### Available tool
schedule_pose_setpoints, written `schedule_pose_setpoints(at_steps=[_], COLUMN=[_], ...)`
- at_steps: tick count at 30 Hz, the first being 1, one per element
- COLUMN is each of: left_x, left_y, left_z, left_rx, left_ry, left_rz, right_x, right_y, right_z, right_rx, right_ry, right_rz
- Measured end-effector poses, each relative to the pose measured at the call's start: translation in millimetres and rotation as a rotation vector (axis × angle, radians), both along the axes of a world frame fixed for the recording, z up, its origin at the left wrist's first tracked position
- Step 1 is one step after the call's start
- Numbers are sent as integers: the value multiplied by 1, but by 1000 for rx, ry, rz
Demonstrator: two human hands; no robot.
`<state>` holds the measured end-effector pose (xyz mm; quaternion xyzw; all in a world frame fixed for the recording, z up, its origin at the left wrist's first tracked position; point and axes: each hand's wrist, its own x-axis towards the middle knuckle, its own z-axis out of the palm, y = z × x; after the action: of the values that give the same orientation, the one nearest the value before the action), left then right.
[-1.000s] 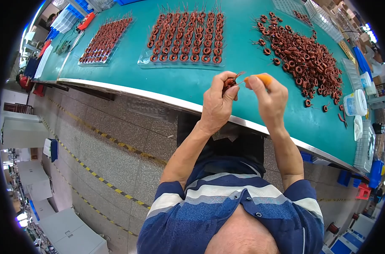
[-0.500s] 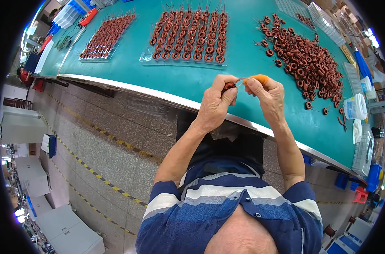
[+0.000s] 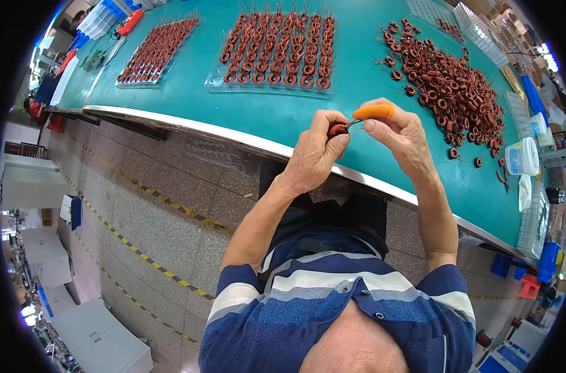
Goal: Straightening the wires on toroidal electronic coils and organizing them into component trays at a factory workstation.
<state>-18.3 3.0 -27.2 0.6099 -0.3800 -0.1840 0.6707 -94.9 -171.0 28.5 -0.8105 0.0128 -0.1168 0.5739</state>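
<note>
A small toroidal coil wound with copper-coloured wire (image 3: 337,129) is pinched between the thumb and fingers of my left hand (image 3: 314,155). Its thin wire leads (image 3: 355,125) stick out to the right. My right hand (image 3: 402,140) wears an orange finger cot (image 3: 373,112) on one finger. Thumb and covered finger close on the ends of the leads, whose tips are partly hidden. Both hands are held over the near edge of the green table (image 3: 276,109).
Beyond my hands lies a clear tray (image 3: 216,82) filled with rows of coils; a second filled tray (image 3: 137,86) is farther left. A loose heap of coils (image 3: 457,93) covers the right side. Near it are a white tub (image 3: 522,156) and red-handled pliers (image 3: 502,178).
My right hand has shifted slightly right and turned, with the orange-covered finger lifted and straighter. More of the coil and its leads shows now. My left hand keeps hold of the coil.
</note>
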Motion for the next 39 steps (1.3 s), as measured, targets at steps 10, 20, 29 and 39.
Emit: schedule_pose_setpoints(at_steps=[10,20,29,39], left_x=[-1,18,8,3], left_y=[1,16,17,12], left_z=[3,1,7,2], left_rx=[-25,-131,-202,-152], left_ry=[-179,173,288,258], left_rz=[21,70,-88,-121], right_x=[7,7,11,11], right_y=[-1,-5,7,14], right_z=[10,11,9,-10], right_rx=[26,-84,-480,280], right_ry=[66,-111,-337,227], right_rz=[87,-28,126,54])
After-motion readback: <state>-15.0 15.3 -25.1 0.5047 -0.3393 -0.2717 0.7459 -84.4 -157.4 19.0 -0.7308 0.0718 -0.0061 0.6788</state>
